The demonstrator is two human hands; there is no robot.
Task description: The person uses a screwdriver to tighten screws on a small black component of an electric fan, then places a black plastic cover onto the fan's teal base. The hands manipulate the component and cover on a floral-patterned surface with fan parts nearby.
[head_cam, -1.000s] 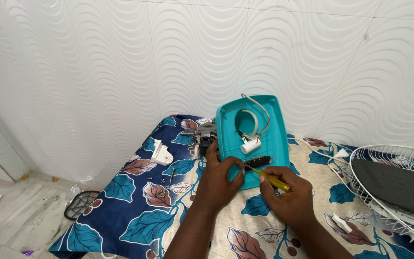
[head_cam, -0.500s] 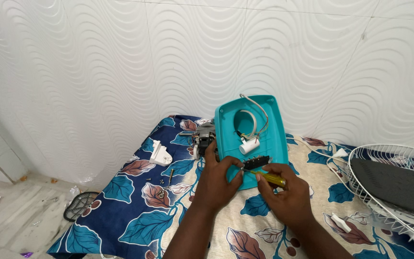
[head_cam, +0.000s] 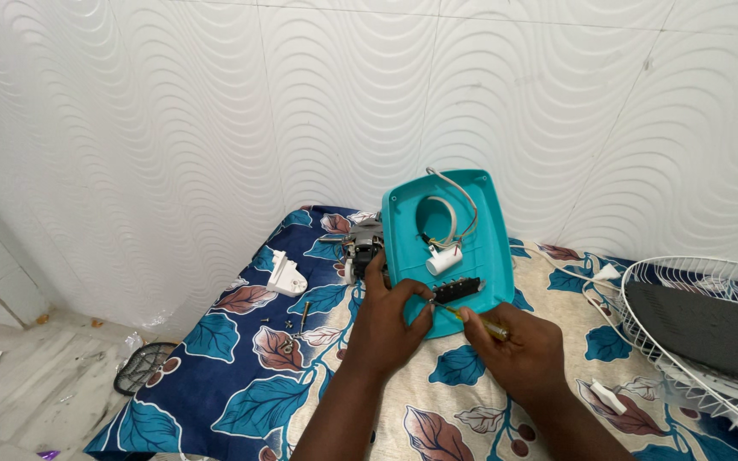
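Teal housing [head_cam: 489, 248]: tilted upright on floral bedsheet [head_cam: 241, 376], white capacitor [head_cam: 443, 261] and wires inside.
Left hand [head_cam: 386, 329]: fingers pinching black switch block [head_cam: 457, 290] at housing's lower edge.
Right hand [head_cam: 518, 350]: closed around yellow screwdriver [head_cam: 482, 323], tip at block.
Fan grille [head_cam: 702, 329]: right.

We see a teal plastic housing [head_cam: 480, 248] tilted up on the flowered bedsheet, its hollow side facing us, with white wires and a small white cylinder [head_cam: 443, 260] inside. A black switch block [head_cam: 457, 290] lies across its lower part, and a yellow-handled screwdriver [head_cam: 482, 324] points at that block.
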